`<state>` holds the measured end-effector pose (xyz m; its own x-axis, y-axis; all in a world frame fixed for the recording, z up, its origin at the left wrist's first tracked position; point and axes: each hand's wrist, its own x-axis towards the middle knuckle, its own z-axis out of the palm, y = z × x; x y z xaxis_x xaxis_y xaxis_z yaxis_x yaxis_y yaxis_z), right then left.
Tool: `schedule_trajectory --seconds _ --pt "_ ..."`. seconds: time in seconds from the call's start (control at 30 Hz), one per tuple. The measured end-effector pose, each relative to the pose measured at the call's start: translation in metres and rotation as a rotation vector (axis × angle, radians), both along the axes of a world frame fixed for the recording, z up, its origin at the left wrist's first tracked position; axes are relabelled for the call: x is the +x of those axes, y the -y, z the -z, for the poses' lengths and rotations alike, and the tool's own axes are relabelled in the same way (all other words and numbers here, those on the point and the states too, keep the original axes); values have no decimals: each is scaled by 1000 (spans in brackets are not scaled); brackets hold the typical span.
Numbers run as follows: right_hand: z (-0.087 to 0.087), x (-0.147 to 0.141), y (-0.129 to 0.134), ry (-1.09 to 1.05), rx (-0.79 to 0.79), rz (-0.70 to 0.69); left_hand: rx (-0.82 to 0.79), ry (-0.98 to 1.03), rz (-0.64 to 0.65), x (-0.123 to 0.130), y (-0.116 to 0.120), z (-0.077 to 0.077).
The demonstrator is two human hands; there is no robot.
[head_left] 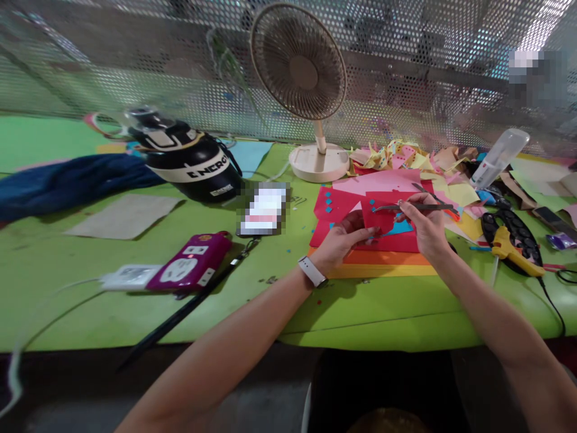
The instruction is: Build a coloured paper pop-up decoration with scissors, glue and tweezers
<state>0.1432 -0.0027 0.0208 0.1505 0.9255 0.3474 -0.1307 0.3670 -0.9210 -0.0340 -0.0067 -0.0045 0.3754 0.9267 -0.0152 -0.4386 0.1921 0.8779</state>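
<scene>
My left hand [343, 239] pinches the lower edge of a small red paper piece [384, 224], which stands tilted up from the stack. Tweezers [435, 207] are gripped in my right hand [426, 227], their tips pointing left at the red piece. By the tips, small blue diamonds [372, 210] show on the red piece; whether the tips touch one I cannot tell. More blue diamonds [329, 210] form a column on a red sheet to the left. Beneath both hands lie red paper [396, 245], a blue scrap [403, 228], and orange paper [396, 258].
A fan [300, 72] stands behind the papers, with paper scraps [406, 155] to its right. A yellow glue gun [514, 252] and clear bottle [500, 159] are at right. Leftward are a phone [264, 210], purple power strip [189, 261] and black jug [193, 165].
</scene>
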Motion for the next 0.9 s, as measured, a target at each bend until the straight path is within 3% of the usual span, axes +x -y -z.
schedule_trajectory --seconds 0.9 --pt "1 1 0 -59 -9 -11 6 15 30 0 0 1"
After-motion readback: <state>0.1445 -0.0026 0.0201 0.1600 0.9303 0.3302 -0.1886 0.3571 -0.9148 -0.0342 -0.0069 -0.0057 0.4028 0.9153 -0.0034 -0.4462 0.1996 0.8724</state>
